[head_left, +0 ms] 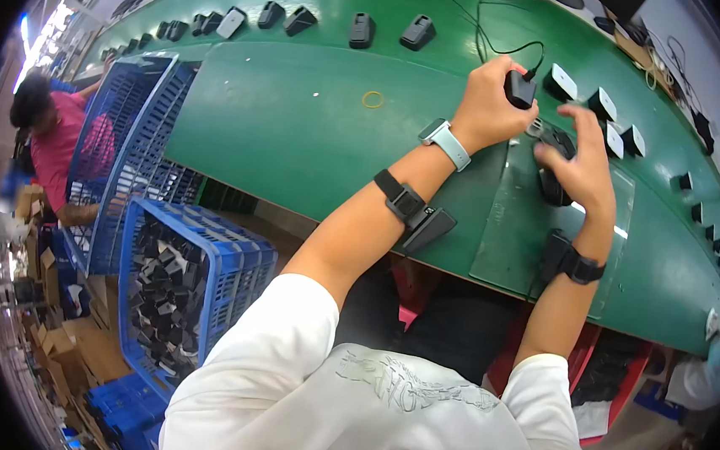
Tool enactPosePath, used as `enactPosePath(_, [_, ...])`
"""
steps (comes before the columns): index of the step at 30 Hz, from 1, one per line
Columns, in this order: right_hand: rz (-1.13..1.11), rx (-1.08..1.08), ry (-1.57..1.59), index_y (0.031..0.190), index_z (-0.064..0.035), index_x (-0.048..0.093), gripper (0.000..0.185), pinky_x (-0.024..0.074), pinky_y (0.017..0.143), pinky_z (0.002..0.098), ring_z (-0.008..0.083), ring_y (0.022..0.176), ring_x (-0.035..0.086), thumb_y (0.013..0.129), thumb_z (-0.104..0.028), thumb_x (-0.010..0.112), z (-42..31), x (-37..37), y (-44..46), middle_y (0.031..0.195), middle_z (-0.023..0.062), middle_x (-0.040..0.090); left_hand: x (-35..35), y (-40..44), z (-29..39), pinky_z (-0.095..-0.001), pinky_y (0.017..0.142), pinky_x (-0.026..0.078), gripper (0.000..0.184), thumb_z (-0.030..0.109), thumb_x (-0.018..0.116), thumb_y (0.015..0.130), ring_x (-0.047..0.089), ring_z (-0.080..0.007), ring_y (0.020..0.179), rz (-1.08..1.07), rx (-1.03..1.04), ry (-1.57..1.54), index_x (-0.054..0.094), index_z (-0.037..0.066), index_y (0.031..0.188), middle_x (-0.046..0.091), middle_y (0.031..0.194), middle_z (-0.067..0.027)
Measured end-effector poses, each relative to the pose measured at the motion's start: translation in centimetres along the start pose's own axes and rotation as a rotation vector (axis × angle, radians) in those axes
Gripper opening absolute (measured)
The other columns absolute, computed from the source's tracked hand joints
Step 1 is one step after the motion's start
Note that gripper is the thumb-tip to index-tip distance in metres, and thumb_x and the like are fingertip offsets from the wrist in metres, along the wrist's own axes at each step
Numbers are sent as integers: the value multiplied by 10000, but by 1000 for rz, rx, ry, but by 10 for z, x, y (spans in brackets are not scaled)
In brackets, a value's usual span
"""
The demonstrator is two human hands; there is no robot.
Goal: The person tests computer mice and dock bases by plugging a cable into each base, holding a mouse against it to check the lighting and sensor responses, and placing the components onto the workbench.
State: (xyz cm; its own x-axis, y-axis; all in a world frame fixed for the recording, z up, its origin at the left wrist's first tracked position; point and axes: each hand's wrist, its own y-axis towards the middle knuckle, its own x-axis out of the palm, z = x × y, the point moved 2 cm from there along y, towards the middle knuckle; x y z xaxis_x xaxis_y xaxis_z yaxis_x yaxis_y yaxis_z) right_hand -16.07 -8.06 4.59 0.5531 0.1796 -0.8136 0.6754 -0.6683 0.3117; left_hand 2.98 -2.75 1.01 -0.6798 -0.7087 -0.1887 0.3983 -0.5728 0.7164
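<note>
Near the back of the green table [285, 101], my left hand [492, 104] is closed around a small black device [520, 89] with a black cable [536, 63] at its top end. To its right, my right hand [585, 158] has thumb and fingers apart, curved over a dark object [559, 142] on the table. Another black device [554, 188] lies just below that object, partly beside the palm. Whether the right fingers touch either one is hard to tell.
Black devices [361, 30] line the back edge; white-topped ones [562, 82] stand at the right. A yellow band [372, 99] lies mid-table. At the left are a blue crate [216, 256] of black parts and a person in pink [54, 137] behind another crate [133, 156].
</note>
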Motion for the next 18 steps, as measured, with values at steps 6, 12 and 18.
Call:
enactPosePath(6, [-63, 35, -2, 1219, -44, 536, 578, 477, 960, 386, 361, 1105, 588, 658, -70, 674, 6, 6, -1, 1153, 149, 583, 0, 0, -6, -313, 511, 530, 478, 146, 816, 838, 623, -146, 592, -219, -728, -696, 424, 69, 1101, 622, 782, -58])
enactPosePath(12, [299, 160, 723, 1323, -2, 553, 450, 486, 921, 285, 175, 1050, 611, 876, -39, 520, 18, 9, 15, 1212, 123, 613, 17, -10, -11, -460, 805, 598, 376, 73, 517, 997, 681, -301, 913, -368, -929, -1271, 386, 42, 1348, 603, 1050, -167])
enactPosePath(18, [556, 133, 949, 1365, 48, 449, 464, 481, 1038, 365, 260, 1158, 611, 916, -68, 453, 16, 24, 21, 1296, 214, 579, 18, -10, 12, -294, 689, 601, 549, 136, 791, 882, 705, -182, 840, -413, -710, -919, 493, -58, 1301, 693, 1021, -121])
